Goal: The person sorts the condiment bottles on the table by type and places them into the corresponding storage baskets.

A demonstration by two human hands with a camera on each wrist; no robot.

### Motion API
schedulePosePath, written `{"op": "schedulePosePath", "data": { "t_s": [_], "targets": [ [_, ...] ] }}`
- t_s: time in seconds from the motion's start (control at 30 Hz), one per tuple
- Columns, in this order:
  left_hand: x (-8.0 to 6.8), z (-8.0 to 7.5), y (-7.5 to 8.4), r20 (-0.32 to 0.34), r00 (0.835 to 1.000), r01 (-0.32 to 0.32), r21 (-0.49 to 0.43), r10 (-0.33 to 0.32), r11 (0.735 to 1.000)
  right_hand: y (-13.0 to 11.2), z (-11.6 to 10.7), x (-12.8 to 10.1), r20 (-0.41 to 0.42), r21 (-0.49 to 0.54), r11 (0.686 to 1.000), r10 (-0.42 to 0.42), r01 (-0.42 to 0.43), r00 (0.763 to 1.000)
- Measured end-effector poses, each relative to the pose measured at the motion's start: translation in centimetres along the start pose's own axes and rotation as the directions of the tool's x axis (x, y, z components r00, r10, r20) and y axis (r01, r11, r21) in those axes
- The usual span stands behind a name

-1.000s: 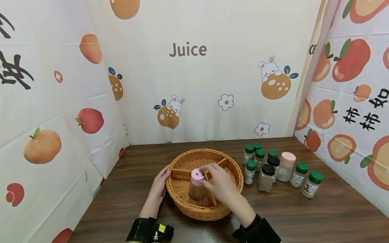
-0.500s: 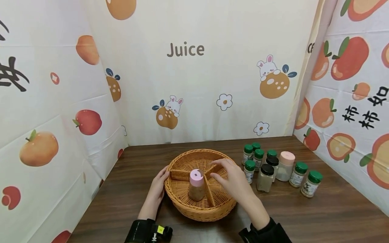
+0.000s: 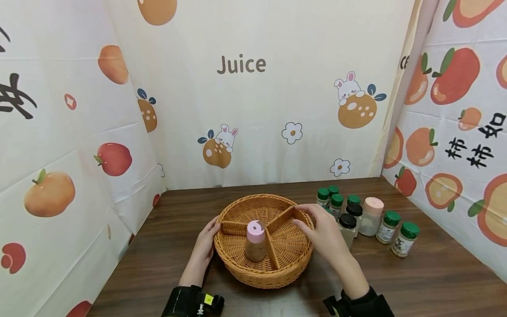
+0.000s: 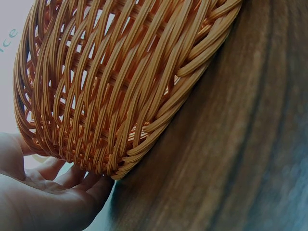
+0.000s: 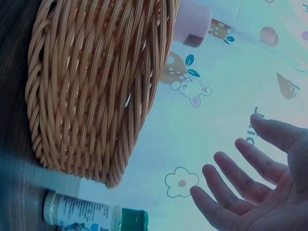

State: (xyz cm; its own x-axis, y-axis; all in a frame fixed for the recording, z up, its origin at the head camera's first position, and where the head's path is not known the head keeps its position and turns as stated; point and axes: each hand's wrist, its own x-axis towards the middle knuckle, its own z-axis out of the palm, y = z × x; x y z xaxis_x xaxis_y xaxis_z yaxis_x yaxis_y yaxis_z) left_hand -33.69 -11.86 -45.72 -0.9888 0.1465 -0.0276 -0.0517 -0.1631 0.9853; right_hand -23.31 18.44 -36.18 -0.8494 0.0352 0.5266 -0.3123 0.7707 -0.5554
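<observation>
Here, seen from the head, a round basket (image 3: 264, 240) sits on a brown table (image 3: 416, 281). Strips split the basket into three parts. A jar (image 3: 255, 241) with a pink lid stands upright in the near-left part, right by the middle.

The left hand (image 3: 206, 242) rests against the outside of the basket on its left wall, with the fingers lying along the rim. The jar is to the right of this hand, inside the basket, not touching it.

The right hand (image 3: 322, 231) hangs over the right edge of the basket. Its fingers are loose and spread, and they hold nothing. The jar is to the left of this hand, well apart from it. Just past the hand, on its right, stands a bunch of small bottles (image 3: 380, 222) with green, black and pink lids.

From the left wrist, the basket wall (image 4: 120, 82) fills the picture. The left hand (image 4: 45, 192) is at the bottom left, palm up, and its fingertips (image 4: 98, 185) touch the low edge of the basket. The fingers look fairly straight.

From the right wrist, the right hand (image 5: 260, 185) is open in the air, fingers (image 5: 226, 168) apart, touching nothing. The basket (image 5: 96, 82) is to its left. The pink lid (image 5: 192, 21) peeks over the rim. One green-lid bottle (image 5: 94, 214) shows below the basket.
</observation>
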Motion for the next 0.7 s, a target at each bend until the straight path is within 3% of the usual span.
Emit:
{"op": "schedulePosePath", "data": {
  "t_s": [0.23, 0.7],
  "targets": [
    [0.5, 0.2, 0.1, -0.024, 0.999, 0.048, -0.007, -0.049, 0.999, 1.0, -0.7, -0.3, -0.006, 0.0, 1.0, 0.019, -0.019, 1.0],
    [0.4, 0.1, 0.2, -0.021, 0.999, 0.037, 0.001, -0.037, 0.999, 2.2, -1.0, -1.1, 0.016, -0.04, 0.997, 0.074, -0.073, 0.997]
  ]
}}
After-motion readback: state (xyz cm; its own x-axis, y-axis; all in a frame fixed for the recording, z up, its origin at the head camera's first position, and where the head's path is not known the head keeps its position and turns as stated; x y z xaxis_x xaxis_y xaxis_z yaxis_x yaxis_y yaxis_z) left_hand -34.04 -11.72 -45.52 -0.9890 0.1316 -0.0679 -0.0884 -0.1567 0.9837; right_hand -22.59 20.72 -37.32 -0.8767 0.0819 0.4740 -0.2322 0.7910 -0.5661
